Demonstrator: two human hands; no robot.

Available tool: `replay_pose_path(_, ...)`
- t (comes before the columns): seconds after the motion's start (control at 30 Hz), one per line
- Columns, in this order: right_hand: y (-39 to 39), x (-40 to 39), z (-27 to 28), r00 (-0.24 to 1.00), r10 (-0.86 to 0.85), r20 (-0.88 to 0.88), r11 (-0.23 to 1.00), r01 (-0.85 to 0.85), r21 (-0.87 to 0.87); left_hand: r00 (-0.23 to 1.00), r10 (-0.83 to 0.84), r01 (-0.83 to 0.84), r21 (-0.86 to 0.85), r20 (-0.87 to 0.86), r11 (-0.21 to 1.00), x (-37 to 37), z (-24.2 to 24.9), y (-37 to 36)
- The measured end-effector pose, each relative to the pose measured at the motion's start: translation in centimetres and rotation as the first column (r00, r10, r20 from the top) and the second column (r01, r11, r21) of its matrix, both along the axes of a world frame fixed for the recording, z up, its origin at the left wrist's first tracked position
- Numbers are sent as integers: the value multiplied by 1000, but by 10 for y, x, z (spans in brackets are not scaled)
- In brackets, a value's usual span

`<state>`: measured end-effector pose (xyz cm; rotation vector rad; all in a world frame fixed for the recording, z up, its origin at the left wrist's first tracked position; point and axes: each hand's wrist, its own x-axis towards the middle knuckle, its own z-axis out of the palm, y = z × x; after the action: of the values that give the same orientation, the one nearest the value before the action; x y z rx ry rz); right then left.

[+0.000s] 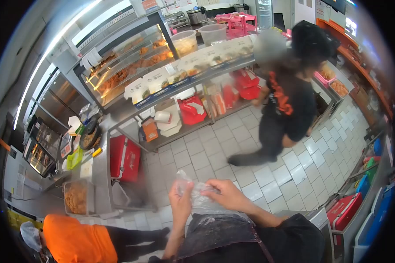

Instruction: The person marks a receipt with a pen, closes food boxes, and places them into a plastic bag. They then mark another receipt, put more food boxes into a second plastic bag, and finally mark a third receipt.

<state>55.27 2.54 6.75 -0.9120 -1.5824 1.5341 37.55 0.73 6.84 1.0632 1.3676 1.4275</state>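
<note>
A crumpled piece of thin, clear plastic [200, 202], like a bag or a disposable glove, is stretched between my hands in front of my dark apron [219, 232]. My left hand [180, 199] pinches its left side, thumb upward, and part of the film rises behind the fingers. On the other side, my right hand [226, 195] is closed on the plastic with thumb and fingertips together. Both hands are held close to my body, above the tiled floor.
A person in black [289, 92] stands ahead to the right; a person in orange [79, 239] is at lower left. Across the aisle is a counter with food boxes [178, 79] and a heated display [131, 65]. A tub of fried food [77, 197] stands left, red cases [344, 211] right.
</note>
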Motion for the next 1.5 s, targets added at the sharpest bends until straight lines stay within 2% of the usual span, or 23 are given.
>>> replay_pose_path(0.1,20,2,-3,989,-149,-1,988,149,-49,995,-35,39,-41,90,998,-4,-10,8)
replay_pose_path(0.17,36,2,0,985,-171,-13,984,170,-49,989,-116,122,57,-95,991,-7,-26,17)
replay_pose_path(0.2,44,0,1,980,-198,-27,980,198,-25,989,-119,125,57,-90,991,-8,-29,20)
replay_pose_path(0.3,78,3,-4,970,-243,-8,970,243,6,965,-236,233,-41,-118,972,-17,-34,36)
replay_pose_path(0.37,105,5,-7,964,-264,29,964,264,15,986,-167,146,-349,-30,926,-27,-39,55)
replay_pose_path(0.47,154,12,-8,940,-340,23,940,338,53,996,-51,75,-355,75,932,-41,-66,99)
replay_pose_path(0.53,187,16,-13,926,-374,51,927,372,43,987,-78,120,-331,137,936,-47,-81,140)
replay_pose_path(0.6,221,19,-22,913,-403,68,915,400,51,975,-114,170,-305,191,937,-50,-84,184)
replay_pose_path(0.67,255,30,-17,893,-438,100,898,433,74,925,-319,361,-213,208,908,-37,-78,234)
replay_pose_path(0.7,267,36,-8,873,-469,129,883,461,89,914,-338,385,-211,226,899,-28,-81,259)
replay_pose_path(0.8,297,62,-3,785,-606,133,796,598,96,678,-726,730,-221,116,646,3,-75,338)
replay_pose_path(0.87,308,88,-8,711,-694,112,720,689,84,583,-806,797,-264,99,544,39,-69,384)
replay_pose_path(0.9,311,105,-10,624,-754,205,652,748,122,516,-852,828,-307,92,469,58,-67,403)
replay_pose_path(0.93,314,121,-12,525,-798,296,584,794,168,456,-889,855,-295,43,425,79,-62,422)
replay_pose_path(0.97,316,136,-14,507,-809,298,568,806,168,438,-898,865,-295,45,407,98,-65,439)
replay_pose_path(1.03,322,162,-23,300,-857,419,412,887,209,268,-956,918,-331,117,217,139,-79,479)
replay_pose_path(1.07,324,177,-35,287,-863,416,397,895,206,252,-961,921,-334,113,202,158,-86,494)
replay_pose_path(1.13,339,208,-64,110,-785,610,271,946,178,145,-975,951,-294,167,91,200,-101,524)
replay_pose_path(1.23,377,255,-94,24,-824,566,216,937,276,110,-972,929,-368,207,27,266,-119,568)
replay_pose_path(1.3,414,286,-81,81,-824,561,219,958,184,185,-964,920,-379,192,101,305,-129,589)
replay_pose_path(1.4,470,340,-49,360,-805,471,491,850,190,269,-954,900,-387,135,199,358,-117,628)
replay_pose_path(1.43,491,358,-41,377,-793,478,508,843,178,270,-959,892,-399,89,214,371,-111,643)
replay_pose_path(1.5,530,390,-30,562,-537,629,789,599,138,337,-934,885,-378,120,271,395,-108,672)
